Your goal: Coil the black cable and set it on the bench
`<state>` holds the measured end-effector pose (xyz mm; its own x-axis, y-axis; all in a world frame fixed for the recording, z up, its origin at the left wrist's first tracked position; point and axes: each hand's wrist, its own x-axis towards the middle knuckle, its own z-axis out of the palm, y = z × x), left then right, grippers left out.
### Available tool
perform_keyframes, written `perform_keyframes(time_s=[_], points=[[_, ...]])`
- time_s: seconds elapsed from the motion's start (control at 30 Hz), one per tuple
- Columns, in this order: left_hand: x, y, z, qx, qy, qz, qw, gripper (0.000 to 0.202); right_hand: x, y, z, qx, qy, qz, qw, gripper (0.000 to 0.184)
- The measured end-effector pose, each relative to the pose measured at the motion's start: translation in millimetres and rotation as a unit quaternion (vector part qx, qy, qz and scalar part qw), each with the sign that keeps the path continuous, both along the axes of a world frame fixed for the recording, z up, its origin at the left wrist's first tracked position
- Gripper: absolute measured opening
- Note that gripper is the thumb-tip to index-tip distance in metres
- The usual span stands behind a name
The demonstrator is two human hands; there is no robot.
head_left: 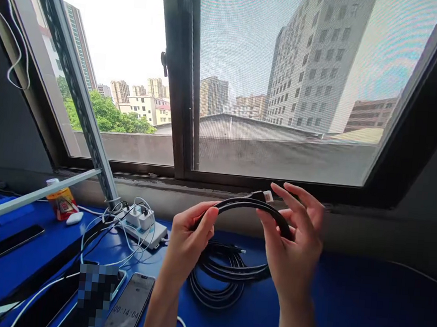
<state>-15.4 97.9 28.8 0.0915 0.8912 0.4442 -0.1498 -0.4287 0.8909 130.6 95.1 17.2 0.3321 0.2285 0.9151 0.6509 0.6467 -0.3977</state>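
Observation:
A looped black cable (pixel 243 202) is held up in front of me, above the blue table. My left hand (pixel 188 236) is closed around its left side, thumb on top. On the right side, my right hand (pixel 297 240) has the cable between thumb and palm, while its upper fingers stretch out near the plug. That plug (pixel 264 196) has a pale end and sits at the top of the loop, pointing right. Below lies a coil of black cable (pixel 213 299) on the table, partly behind my hands; whether it joins the held loop I cannot tell.
To the left stand a white power strip (pixel 156 235) with tangled wires, a metal rack post (pixel 83 102) and an orange-red pouch (pixel 64 204). A phone showing a timer (pixel 127 305) lies near my left forearm. A window (pixel 227 154) rises behind the blue table (pixel 373 306).

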Motion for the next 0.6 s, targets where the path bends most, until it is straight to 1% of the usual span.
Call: perform_keyframes(time_s=[0.13,0.2,0.27,0.37,0.43,0.5,0.6], points=[[2.1,-5.4,4.9,0.021,0.006,0.015,1.0,0.03,3.3,0.6,0.1,-0.018,-0.061,0.05,0.997,0.022],[3.9,-6.9,6.7,0.035,0.0,0.012,0.999,0.02,5.0,1.2,0.2,-0.024,-0.06,0.07,0.996,0.02],[5.9,-7.2,7.4,0.045,-0.012,0.011,0.999,0.016,6.4,1.1,0.7,-0.032,-0.035,0.079,0.996,0.017],[9.4,-5.4,6.8,0.047,-0.023,0.017,0.998,0.017,7.5,-0.6,3.0,-0.046,0.021,0.08,0.996,0.013],[11.8,-2.4,5.5,0.04,-0.018,0.022,0.999,0.019,8.1,-2.4,5.0,-0.069,0.05,0.069,0.994,0.012],[13.9,1.9,3.4,0.033,-0.01,0.026,0.999,0.025,9.6,-4.6,6.1,-0.109,0.07,0.042,0.991,0.014],[16.0,8.2,0.1,0.018,0.001,0.017,1.0,0.033,15.0,-7.6,4.1,-0.181,0.1,0.004,0.978,0.021]])
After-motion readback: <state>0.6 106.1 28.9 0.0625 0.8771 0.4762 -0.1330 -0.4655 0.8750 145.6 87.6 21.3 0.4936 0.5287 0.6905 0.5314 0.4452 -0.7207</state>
